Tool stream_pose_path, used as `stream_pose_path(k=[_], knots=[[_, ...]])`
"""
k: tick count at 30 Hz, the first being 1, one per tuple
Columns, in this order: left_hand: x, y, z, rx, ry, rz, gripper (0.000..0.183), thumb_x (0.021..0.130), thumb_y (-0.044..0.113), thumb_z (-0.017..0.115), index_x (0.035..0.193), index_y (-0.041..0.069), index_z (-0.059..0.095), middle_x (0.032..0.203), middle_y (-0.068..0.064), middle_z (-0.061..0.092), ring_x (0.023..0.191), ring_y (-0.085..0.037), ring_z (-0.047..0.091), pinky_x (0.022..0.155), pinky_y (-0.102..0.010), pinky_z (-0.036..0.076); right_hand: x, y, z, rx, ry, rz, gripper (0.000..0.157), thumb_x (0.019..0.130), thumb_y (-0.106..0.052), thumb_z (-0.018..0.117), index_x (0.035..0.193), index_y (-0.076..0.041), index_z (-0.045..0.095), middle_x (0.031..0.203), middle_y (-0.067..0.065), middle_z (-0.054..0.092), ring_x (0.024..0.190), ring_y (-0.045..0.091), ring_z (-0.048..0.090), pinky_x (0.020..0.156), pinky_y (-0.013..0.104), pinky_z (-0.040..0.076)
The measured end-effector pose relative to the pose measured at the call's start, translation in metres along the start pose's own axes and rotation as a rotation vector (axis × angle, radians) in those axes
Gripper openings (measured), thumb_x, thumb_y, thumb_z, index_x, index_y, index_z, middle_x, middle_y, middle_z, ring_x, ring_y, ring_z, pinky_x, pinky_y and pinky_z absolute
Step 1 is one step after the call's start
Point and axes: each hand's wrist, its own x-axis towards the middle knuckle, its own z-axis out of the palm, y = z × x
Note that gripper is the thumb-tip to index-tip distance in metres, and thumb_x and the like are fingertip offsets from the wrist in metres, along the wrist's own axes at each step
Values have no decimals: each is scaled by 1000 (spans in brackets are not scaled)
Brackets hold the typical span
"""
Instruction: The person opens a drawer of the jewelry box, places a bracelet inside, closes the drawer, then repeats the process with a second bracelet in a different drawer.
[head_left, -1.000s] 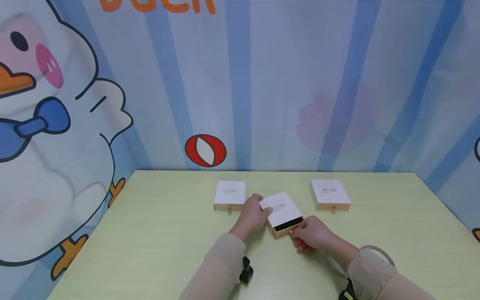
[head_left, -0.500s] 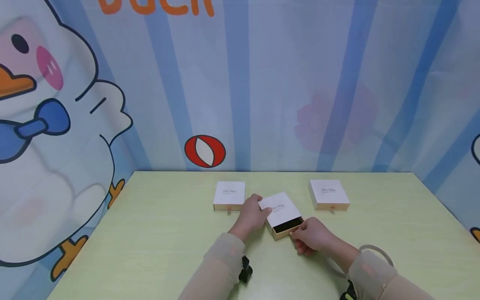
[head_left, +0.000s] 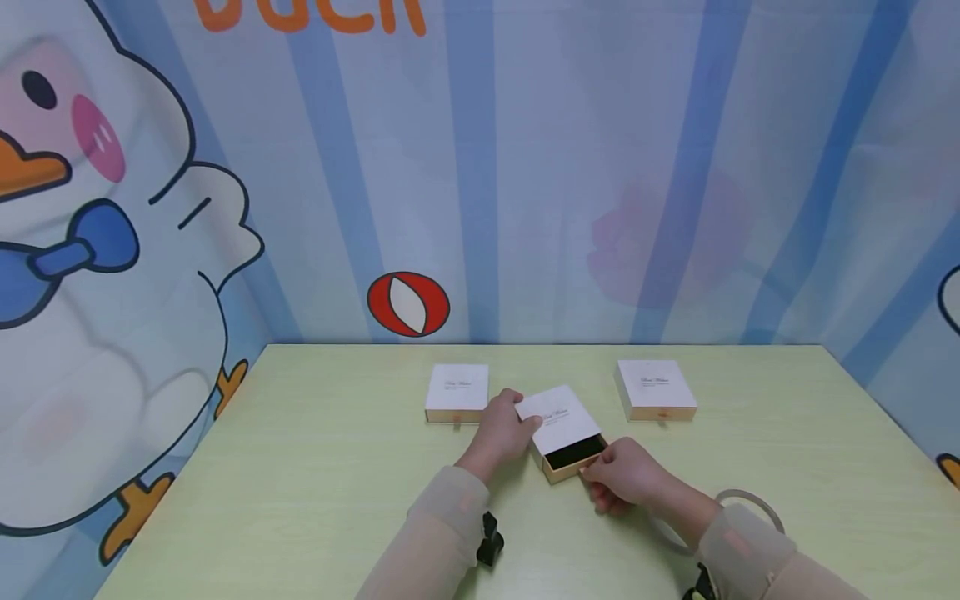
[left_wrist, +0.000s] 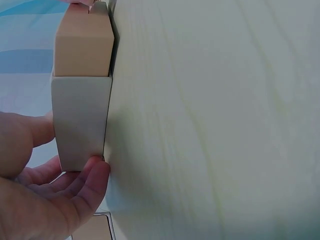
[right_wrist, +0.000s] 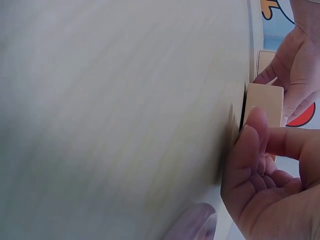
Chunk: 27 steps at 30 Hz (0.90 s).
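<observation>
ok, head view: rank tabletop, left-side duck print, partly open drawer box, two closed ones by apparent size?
Tabletop
Left-side duck print
Partly open drawer box
Left closed box, right closed box: too alike to rank

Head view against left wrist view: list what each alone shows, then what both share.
Only the head view: the far-right box, the printed ball, the dark inside of the drawer in the middle box.
Only the left wrist view: the lower fingertips of the left grip.
Both: the left grip on the middle box, drawer partly pulled out, and the table.
</observation>
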Motion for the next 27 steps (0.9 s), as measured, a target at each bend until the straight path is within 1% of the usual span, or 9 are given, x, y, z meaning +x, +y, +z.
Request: stream_pose_path(k=[10,18,27], knots=[[1,-1,0,5,-2,-6,47,92,21,61,131,-1,46,109,-15,59,93,-20,55,87,-38,47,-3,1,0,-3,-1,6,28,91,-14,58,65,-4,58,55,3,58,47,11,55,47,25,47],[2,0,1,2,-3,-26,47,93,22,60,132,0,46,120,-17,57,101,-20,54,94,-40,45,-6,2,-1,1,-10,11,27,91,-14,58,66,-4,58,56,3,58,48,11,56,48,25,48],[2,0,2,14,-3,-19,46,93,22,60,131,0,46,109,-15,59,92,-19,54,89,-39,47,-10,5,0,29,-12,8,26,91,-13,57,67,-3,58,55,3,57,47,11,55,47,25,47]])
